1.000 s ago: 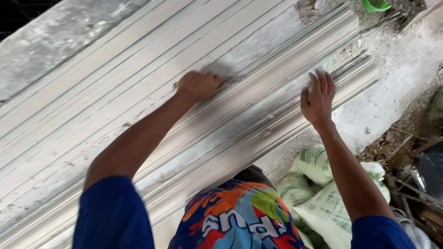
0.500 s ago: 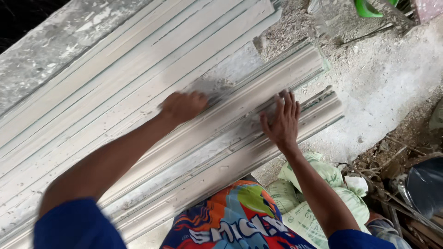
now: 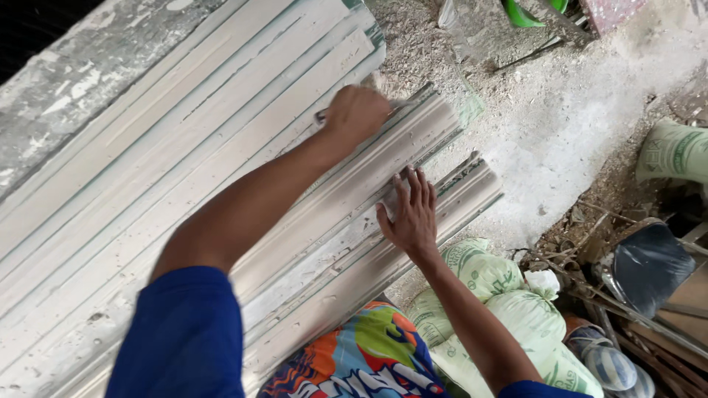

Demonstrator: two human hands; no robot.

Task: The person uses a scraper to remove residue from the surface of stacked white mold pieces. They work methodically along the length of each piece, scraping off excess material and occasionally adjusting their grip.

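Note:
Long white plaster moulding strips [image 3: 295, 221] lie side by side, running diagonally from lower left to upper right. My left hand [image 3: 356, 112] is closed in a fist on a small thin scraping tool [image 3: 407, 102], pressed into a groove near the far end of one strip. My right hand [image 3: 410, 214] lies flat with its fingers spread on the neighbouring strip, close to its end, and holds nothing. Both arms wear blue sleeves. Most of the tool is hidden inside the fist.
A rough grey concrete ledge [image 3: 81, 81] borders the strips at upper left. Dusty ground [image 3: 575, 133] lies past their ends. Green-printed white sacks [image 3: 494, 287] sit at lower right, beside a dark seat [image 3: 649, 265] and debris. A green object [image 3: 525, 13] is at the top.
My left hand has slid up the groove to the strip's far end. My right hand has drawn back along its strip toward me. The view has shifted toward the strips' ends.

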